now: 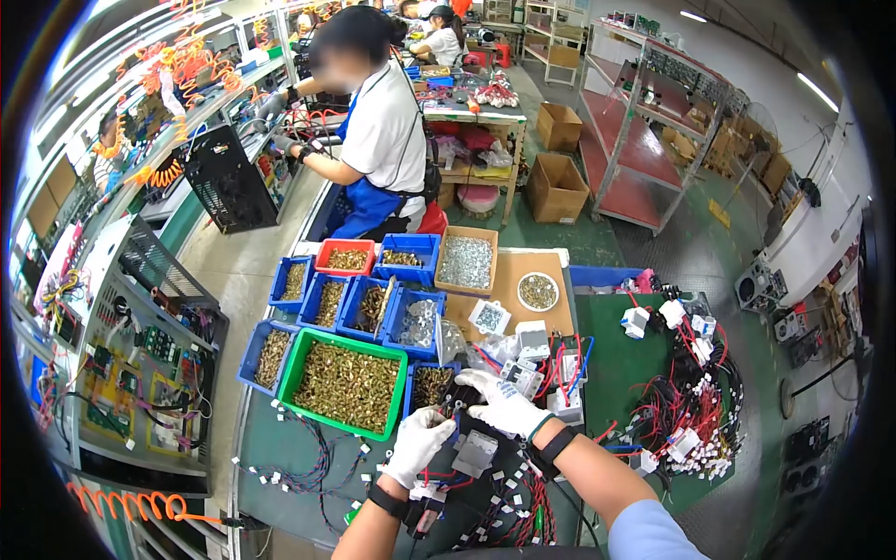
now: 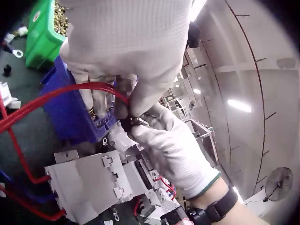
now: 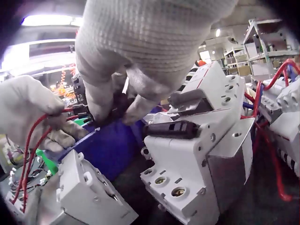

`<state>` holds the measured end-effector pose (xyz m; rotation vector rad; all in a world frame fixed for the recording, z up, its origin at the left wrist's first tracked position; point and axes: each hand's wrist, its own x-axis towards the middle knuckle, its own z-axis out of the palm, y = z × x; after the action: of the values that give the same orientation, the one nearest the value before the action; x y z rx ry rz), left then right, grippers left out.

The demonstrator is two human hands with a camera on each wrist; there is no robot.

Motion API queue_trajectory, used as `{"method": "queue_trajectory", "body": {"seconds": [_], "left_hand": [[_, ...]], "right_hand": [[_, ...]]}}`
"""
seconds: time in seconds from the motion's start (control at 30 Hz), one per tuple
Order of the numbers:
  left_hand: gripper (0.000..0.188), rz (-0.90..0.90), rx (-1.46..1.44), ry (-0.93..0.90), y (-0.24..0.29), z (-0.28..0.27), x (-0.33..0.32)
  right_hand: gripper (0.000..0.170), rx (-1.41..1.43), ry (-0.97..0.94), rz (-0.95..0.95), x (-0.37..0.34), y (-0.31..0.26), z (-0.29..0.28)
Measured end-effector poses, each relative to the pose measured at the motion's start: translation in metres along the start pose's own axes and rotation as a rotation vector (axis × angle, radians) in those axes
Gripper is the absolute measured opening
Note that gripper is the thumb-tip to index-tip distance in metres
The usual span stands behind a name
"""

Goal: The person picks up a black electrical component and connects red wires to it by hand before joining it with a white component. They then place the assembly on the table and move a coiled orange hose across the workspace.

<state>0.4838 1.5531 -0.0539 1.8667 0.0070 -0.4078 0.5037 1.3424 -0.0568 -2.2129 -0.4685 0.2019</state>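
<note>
Two white-gloved hands meet over the small blue bin [image 1: 431,381] of brass-coloured parts. Red wires [image 2: 70,91] run into the pinched fingertips of my left hand [image 1: 418,443], seen large in the left wrist view [image 2: 126,42]. My right hand [image 1: 504,403] pinches a small dark piece [image 3: 117,108] between thumb and fingers, close to the wire ends; its exact shape is partly hidden. A bit of shiny metal [image 2: 138,122] shows between the two hands. Below them lies a white boxy unit [image 2: 86,185] with red and blue wires. White breaker-like blocks [image 3: 187,173] stand beside my right hand.
A green bin [image 1: 291,373] of brass-coloured parts and several blue bins [image 1: 245,366] stand at the left. Wire bundles [image 1: 313,476] lie on the table. At the right are more wired units [image 1: 635,322]. A person in a white shirt [image 1: 383,140] works beyond the bins.
</note>
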Motion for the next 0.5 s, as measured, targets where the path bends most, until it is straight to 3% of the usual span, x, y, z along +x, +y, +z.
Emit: {"method": "queue_trajectory", "body": {"seconds": [0.07,0.4,0.5], "left_hand": [[0.023,0.006,0.117,-0.118,0.005,-0.005,0.002],[0.028,-0.037,0.323,-0.142,0.013,0.001,0.009],[0.027,-0.033,0.262,-0.059,0.006,0.008,0.009]], "right_hand": [[0.064,-0.002,-0.013,-0.004,-0.001,0.0,-0.002],[0.056,0.028,0.002,-0.01,-0.002,0.002,-0.004],[0.053,0.037,0.003,-0.025,0.002,0.009,-0.004]]}}
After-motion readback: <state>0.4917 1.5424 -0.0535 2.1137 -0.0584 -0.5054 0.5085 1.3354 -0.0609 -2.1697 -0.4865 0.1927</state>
